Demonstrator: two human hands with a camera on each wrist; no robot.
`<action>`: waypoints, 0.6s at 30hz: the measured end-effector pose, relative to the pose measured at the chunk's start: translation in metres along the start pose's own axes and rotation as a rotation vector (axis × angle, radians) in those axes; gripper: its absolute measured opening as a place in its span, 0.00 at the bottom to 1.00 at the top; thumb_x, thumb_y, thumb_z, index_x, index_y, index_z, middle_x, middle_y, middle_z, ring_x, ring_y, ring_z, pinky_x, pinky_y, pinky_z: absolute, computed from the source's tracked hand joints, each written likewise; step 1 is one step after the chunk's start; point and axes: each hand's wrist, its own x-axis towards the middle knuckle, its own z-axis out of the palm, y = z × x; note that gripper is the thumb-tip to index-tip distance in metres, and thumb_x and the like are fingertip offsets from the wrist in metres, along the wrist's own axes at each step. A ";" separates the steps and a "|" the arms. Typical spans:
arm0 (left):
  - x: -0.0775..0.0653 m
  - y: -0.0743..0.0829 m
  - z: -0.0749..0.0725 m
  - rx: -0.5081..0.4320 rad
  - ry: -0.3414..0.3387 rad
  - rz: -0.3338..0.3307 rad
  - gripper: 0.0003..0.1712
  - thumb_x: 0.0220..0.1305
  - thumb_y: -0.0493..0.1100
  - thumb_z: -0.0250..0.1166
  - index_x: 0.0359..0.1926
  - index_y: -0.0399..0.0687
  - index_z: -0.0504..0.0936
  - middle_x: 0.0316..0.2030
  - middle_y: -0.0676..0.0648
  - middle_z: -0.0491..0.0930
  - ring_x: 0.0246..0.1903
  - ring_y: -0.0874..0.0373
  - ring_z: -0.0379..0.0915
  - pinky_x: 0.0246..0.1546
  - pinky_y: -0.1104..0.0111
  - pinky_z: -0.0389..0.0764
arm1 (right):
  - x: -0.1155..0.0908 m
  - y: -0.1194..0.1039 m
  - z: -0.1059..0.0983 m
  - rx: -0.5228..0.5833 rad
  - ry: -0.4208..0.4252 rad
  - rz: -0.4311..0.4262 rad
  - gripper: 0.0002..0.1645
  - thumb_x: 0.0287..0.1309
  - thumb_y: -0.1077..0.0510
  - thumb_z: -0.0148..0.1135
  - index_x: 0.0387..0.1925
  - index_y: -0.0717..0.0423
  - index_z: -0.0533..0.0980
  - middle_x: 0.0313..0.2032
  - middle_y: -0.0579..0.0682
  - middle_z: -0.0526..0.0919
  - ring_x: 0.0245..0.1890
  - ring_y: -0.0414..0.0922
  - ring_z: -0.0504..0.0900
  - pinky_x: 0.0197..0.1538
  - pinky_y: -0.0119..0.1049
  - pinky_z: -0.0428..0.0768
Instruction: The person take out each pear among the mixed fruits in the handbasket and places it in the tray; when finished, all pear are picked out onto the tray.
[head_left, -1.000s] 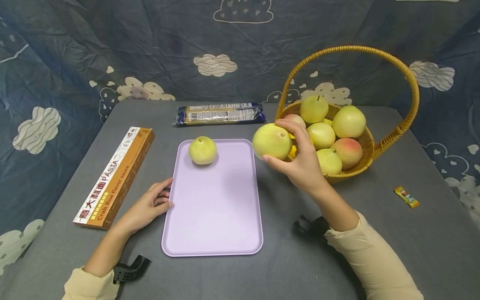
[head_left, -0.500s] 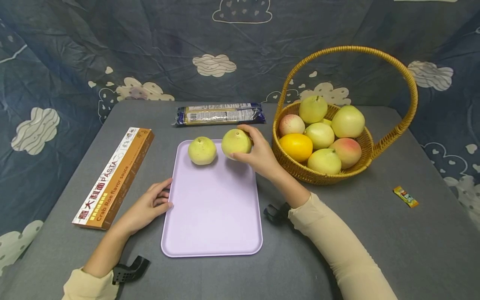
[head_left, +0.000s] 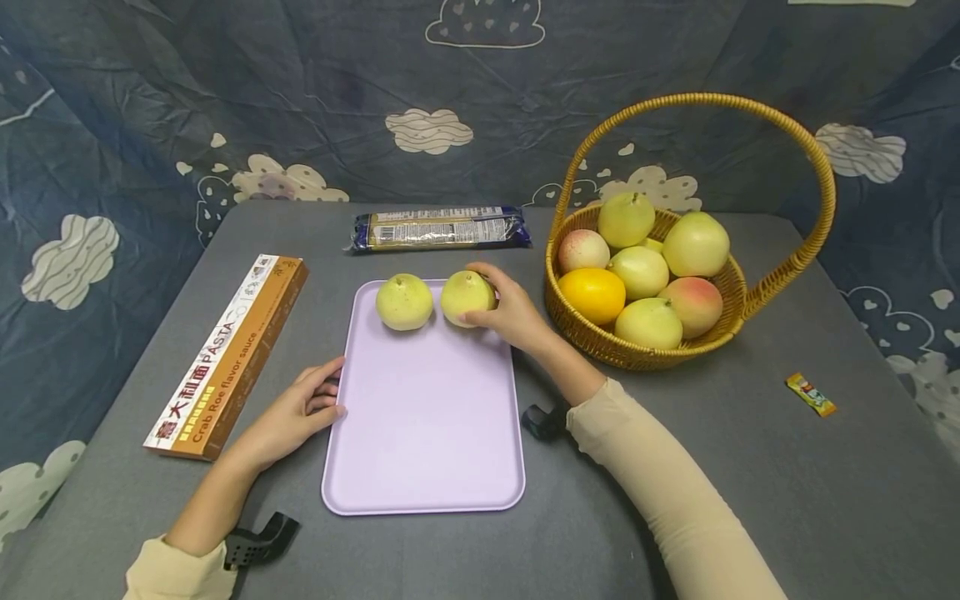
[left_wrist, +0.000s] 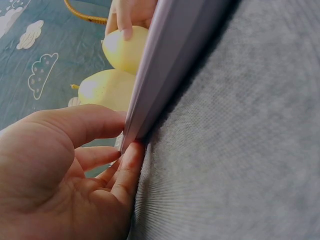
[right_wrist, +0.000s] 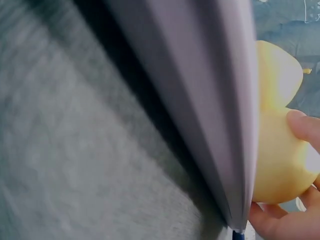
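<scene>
A lilac tray (head_left: 423,433) lies on the grey table. My left hand (head_left: 296,412) holds its left edge; in the left wrist view the thumb (left_wrist: 95,122) meets the rim while another finger lies against the outer wall. At the tray's far right corner my right hand (head_left: 510,312) grips a yellow-green pear (head_left: 465,298), thumb at the near side and fingers round the far and right sides. A similar pear (head_left: 404,302) sits close to its left, in the far left corner. Both pears show again beyond the tray wall in the right wrist view.
Right of the tray, a tall-handled wicker basket (head_left: 637,354) holds several fruits, including a yellow one (head_left: 592,294) and a reddish peach (head_left: 693,304). A pasta box (head_left: 228,358) lies left, a dark-blue packet (head_left: 441,229) behind, a small yellow sachet (head_left: 811,394) far right.
My right hand has carried the pear from beside the basket leftward and down to the tray's far right corner. The left hand keeps its place at the tray's edge.
</scene>
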 end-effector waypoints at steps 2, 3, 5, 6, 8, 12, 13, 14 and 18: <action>0.000 0.000 0.000 0.001 0.000 0.000 0.38 0.56 0.26 0.57 0.65 0.29 0.50 0.54 0.33 0.56 0.48 0.47 0.61 0.45 0.81 0.69 | 0.000 0.001 -0.001 0.011 -0.015 0.009 0.42 0.41 0.63 0.71 0.60 0.51 0.63 0.58 0.51 0.67 0.51 0.48 0.68 0.52 0.43 0.70; 0.000 0.000 0.000 0.003 0.000 0.000 0.38 0.56 0.26 0.57 0.65 0.29 0.50 0.54 0.33 0.56 0.48 0.47 0.61 0.45 0.81 0.69 | 0.000 0.001 -0.001 0.008 -0.024 0.011 0.43 0.42 0.62 0.70 0.61 0.50 0.63 0.59 0.51 0.66 0.52 0.48 0.67 0.53 0.44 0.69; 0.000 -0.001 0.000 0.003 0.001 0.002 0.38 0.56 0.26 0.57 0.65 0.30 0.50 0.54 0.33 0.56 0.48 0.47 0.61 0.46 0.81 0.69 | 0.000 0.001 -0.002 0.006 -0.046 0.016 0.43 0.43 0.61 0.69 0.62 0.49 0.61 0.59 0.52 0.65 0.54 0.49 0.66 0.54 0.44 0.68; 0.000 -0.001 0.000 0.003 0.001 0.003 0.38 0.56 0.26 0.57 0.65 0.30 0.50 0.54 0.33 0.56 0.48 0.47 0.61 0.46 0.81 0.69 | -0.001 -0.003 -0.003 0.009 -0.059 0.024 0.43 0.44 0.61 0.69 0.62 0.50 0.60 0.60 0.52 0.64 0.55 0.49 0.65 0.55 0.45 0.66; 0.000 -0.001 -0.001 0.004 0.001 0.004 0.38 0.56 0.26 0.57 0.65 0.30 0.50 0.54 0.33 0.56 0.48 0.47 0.61 0.45 0.81 0.69 | -0.005 -0.014 -0.005 0.019 -0.081 0.029 0.43 0.46 0.63 0.67 0.63 0.53 0.59 0.61 0.55 0.62 0.56 0.51 0.64 0.57 0.46 0.65; 0.000 -0.002 0.000 0.004 0.003 0.007 0.38 0.56 0.26 0.57 0.65 0.30 0.50 0.54 0.33 0.56 0.48 0.47 0.61 0.45 0.80 0.69 | -0.005 -0.014 -0.006 0.028 -0.097 0.021 0.44 0.46 0.63 0.67 0.64 0.55 0.57 0.61 0.56 0.60 0.56 0.52 0.63 0.58 0.47 0.64; 0.000 -0.002 0.000 0.004 0.003 0.008 0.38 0.56 0.26 0.57 0.65 0.30 0.50 0.54 0.33 0.56 0.48 0.47 0.61 0.45 0.80 0.69 | -0.005 -0.011 -0.006 0.028 -0.095 0.014 0.44 0.46 0.62 0.67 0.64 0.55 0.57 0.61 0.56 0.60 0.56 0.52 0.63 0.57 0.46 0.65; 0.000 -0.002 0.000 0.005 0.003 0.009 0.38 0.56 0.26 0.57 0.65 0.30 0.50 0.54 0.33 0.56 0.48 0.47 0.61 0.45 0.80 0.69 | -0.003 -0.006 -0.006 0.023 -0.090 0.007 0.45 0.46 0.60 0.68 0.64 0.54 0.57 0.61 0.56 0.60 0.56 0.51 0.63 0.57 0.45 0.65; 0.000 -0.001 0.000 0.004 0.003 0.015 0.38 0.56 0.26 0.57 0.65 0.29 0.50 0.54 0.33 0.56 0.48 0.47 0.61 0.45 0.81 0.69 | -0.008 -0.007 -0.014 0.013 -0.071 -0.050 0.43 0.46 0.59 0.67 0.63 0.58 0.57 0.61 0.56 0.60 0.59 0.53 0.60 0.59 0.46 0.62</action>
